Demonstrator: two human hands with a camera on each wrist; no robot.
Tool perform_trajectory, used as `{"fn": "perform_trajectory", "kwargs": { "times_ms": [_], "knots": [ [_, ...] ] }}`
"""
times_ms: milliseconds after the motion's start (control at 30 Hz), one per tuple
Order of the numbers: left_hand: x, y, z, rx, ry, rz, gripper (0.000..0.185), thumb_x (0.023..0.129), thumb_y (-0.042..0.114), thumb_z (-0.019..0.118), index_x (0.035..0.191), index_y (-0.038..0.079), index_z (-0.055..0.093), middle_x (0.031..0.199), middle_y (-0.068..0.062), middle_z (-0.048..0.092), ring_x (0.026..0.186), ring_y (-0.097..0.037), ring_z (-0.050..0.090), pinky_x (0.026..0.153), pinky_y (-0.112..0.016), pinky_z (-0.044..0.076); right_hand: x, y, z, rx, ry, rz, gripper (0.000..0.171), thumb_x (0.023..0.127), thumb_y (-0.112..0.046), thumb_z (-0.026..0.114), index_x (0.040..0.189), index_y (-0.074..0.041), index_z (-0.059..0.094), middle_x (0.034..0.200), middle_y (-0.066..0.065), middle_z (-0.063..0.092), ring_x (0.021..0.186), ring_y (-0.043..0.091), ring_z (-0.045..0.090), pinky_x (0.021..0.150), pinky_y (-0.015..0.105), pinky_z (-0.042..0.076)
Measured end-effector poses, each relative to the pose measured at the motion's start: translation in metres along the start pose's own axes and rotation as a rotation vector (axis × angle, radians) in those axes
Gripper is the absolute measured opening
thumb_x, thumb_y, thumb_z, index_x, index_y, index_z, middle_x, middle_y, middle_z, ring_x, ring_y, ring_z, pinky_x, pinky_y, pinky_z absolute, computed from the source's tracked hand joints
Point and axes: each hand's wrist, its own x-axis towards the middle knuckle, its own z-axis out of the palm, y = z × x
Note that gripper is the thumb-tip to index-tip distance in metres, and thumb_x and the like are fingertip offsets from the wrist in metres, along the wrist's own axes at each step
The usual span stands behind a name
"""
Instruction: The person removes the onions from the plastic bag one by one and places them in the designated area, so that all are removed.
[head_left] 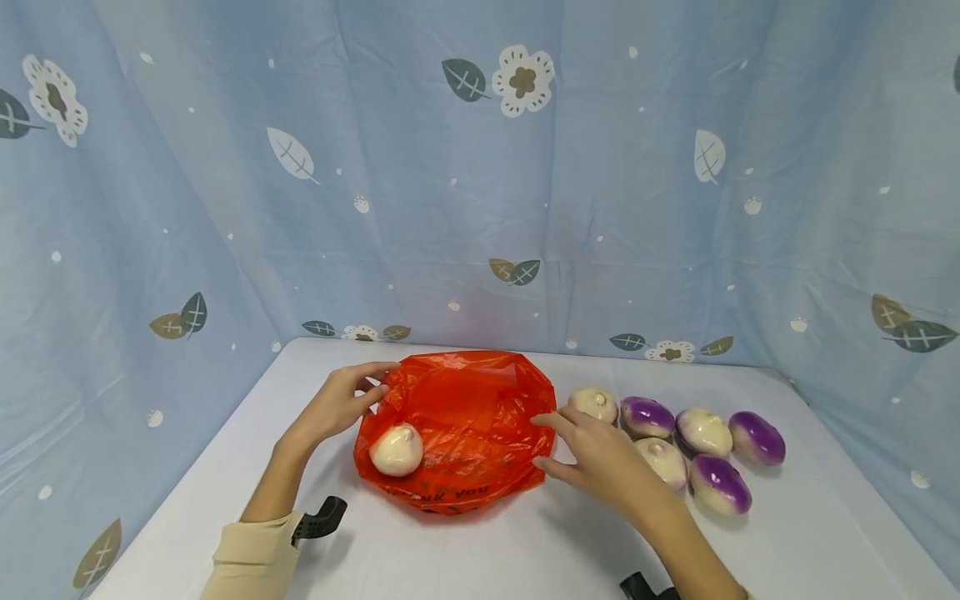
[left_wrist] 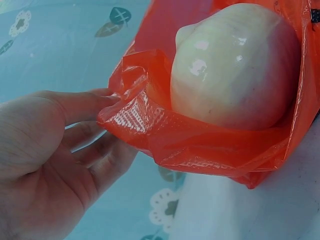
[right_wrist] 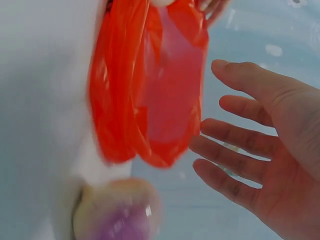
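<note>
On the white worktop [head_left: 525, 550] in front of you, an orange plastic bag [head_left: 468, 425] lies open with one pale turnip [head_left: 396, 450] inside near its left edge. Your left hand [head_left: 339, 404] pinches the bag's left rim between thumb and fingers, while your right hand [head_left: 600, 454] hovers with its grip released, fingers spread, just beside the bag's right edge. Six more turnips [head_left: 678, 446], some purple and some pale, lie clustered right of that hand, before a blue patterned curtain [head_left: 480, 183].
</note>
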Motion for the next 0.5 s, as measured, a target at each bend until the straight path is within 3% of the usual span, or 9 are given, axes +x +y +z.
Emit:
{"fn": "perform_trajectory", "kwargs": {
  "times_ms": [100, 267, 500],
  "knots": [
    [-0.001, 0.001, 0.0, 0.001, 0.002, -0.003, 0.04, 0.096, 0.008, 0.06, 0.136, 0.009, 0.058, 0.121, -0.018, 0.067, 0.09, -0.025, 0.068, 0.064, -0.023, 0.059, 0.007, -0.009, 0.007, 0.045, -0.022, -0.012, 0.047, 0.081, -0.042, 0.078, 0.122, -0.022, 0.065, 0.114, 0.0, 0.069, 0.094, 0.016, 0.07, 0.079, 0.034, 0.061],
    [-0.001, 0.0, 0.0, 0.008, 0.003, 0.0, 0.04, 0.096, 0.007, 0.06, 0.136, 0.008, 0.058, 0.121, -0.018, 0.067, 0.09, -0.025, 0.068, 0.064, -0.023, 0.059, 0.016, -0.023, 0.02, 0.14, -0.092, -0.013, 0.048, 0.087, -0.045, 0.071, 0.128, -0.022, 0.062, 0.121, 0.001, 0.067, 0.103, 0.019, 0.068, 0.087, 0.041, 0.059],
    [0.0, 0.0, 0.0, 0.006, 0.007, 0.003, 0.04, 0.095, 0.008, 0.061, 0.135, 0.008, 0.058, 0.12, -0.018, 0.067, 0.089, -0.025, 0.068, 0.064, -0.023, 0.059, 0.029, -0.042, 0.039, 0.154, -0.162, -0.013, 0.051, 0.088, -0.05, 0.067, 0.13, -0.023, 0.059, 0.126, 0.002, 0.065, 0.111, 0.022, 0.066, 0.091, 0.047, 0.057]
  ]
}}
